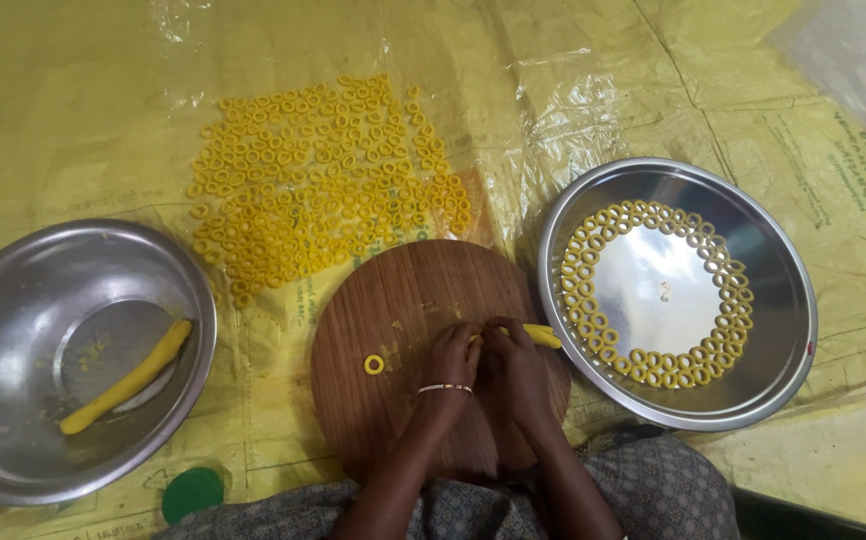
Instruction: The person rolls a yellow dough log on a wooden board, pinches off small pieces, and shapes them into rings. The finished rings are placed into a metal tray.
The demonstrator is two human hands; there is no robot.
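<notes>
- Both forearms reach in from the near edge of the round wooden board (pixel 403 300), and the 2 hands meet close together at its middle.
- The left hand (pixel 450 352), with a thin bangle (pixel 445 388) at the wrist, curls its fingers inward against the right hand; what they pinch is hidden.
- The right hand (pixel 515 362) closes narrowly on a short yellow dough strip (pixel 541 335), whose free end pokes out toward the board's right edge.
- 1 finished dough ring (pixel 374 364) lies alone on the board, just left of the left hand.
- The steel plate (pixel 773 300), beside the board's right edge, carries a loop of dough rings (pixel 593 322) laid about 2 deep around its flat centre, which is bare.
- The steel bowl (pixel 13 330), at the sheet's left edge, holds 1 long yellow dough roll (pixel 128 377) lying slantwise.
- A broad patch of loose rings (pixel 323 180) lies on the yellow plastic sheet (pixel 83 100) beyond the board's far edge.
- A green round lid (pixel 193 492) sits near the bowl's near rim.
- Patterned grey cloth (pixel 663 485) covers the person's lap at the near edge.
</notes>
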